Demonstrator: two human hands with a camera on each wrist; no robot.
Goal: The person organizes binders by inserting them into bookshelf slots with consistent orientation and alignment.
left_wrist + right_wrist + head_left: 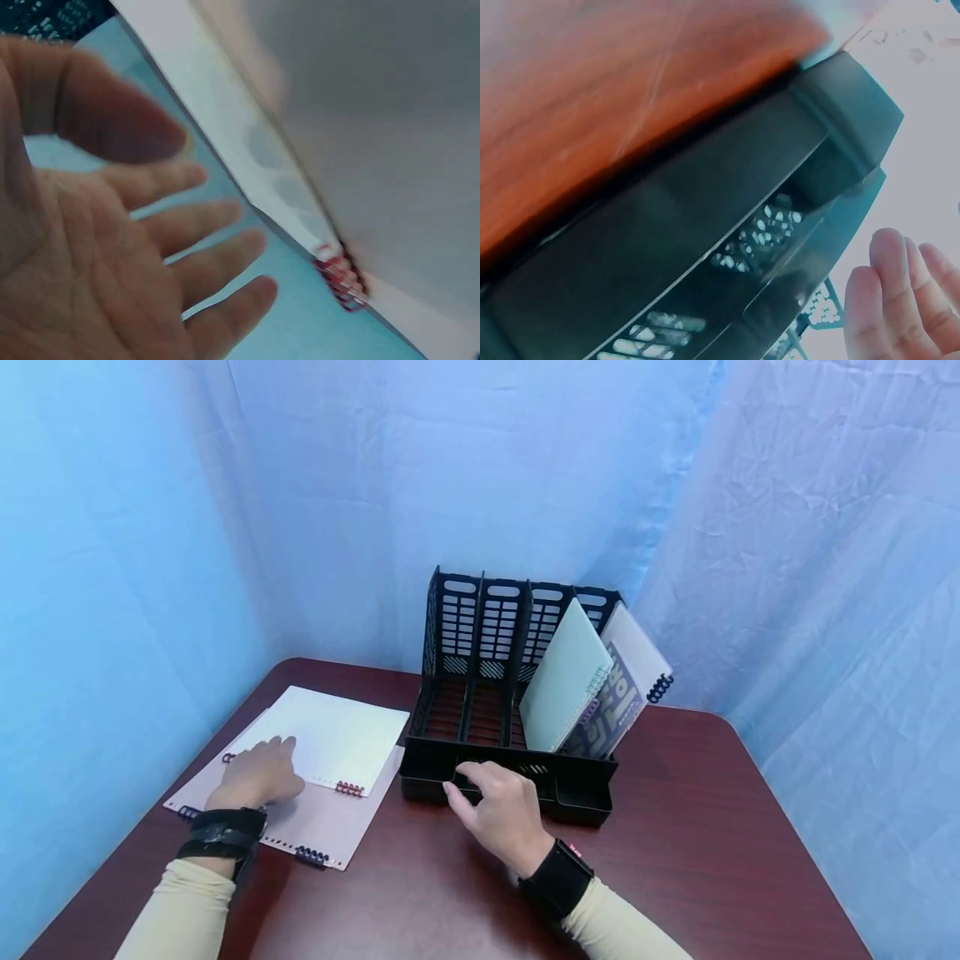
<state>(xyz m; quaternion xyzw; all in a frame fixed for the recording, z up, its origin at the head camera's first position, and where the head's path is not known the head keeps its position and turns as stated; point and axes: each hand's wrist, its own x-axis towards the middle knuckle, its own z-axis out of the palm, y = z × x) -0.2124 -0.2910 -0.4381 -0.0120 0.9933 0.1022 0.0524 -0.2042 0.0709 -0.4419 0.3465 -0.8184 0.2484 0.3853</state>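
Blue cloth (487,468) hangs behind the dark reddish table (697,835), where the left hand (258,774), fingers spread, partly covers the white notebook (337,727) beneath. The right hand (504,814), thumb and fingers parted, hides some of the black rack (431,750); beyond its fingertips, a green notebook (566,681) cuts off a grey cover's (617,706) big lettering.

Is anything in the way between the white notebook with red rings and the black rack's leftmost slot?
Yes: the left side wall of the black rack stands between the white notebook and the leftmost slot. Nothing loose stands between them.
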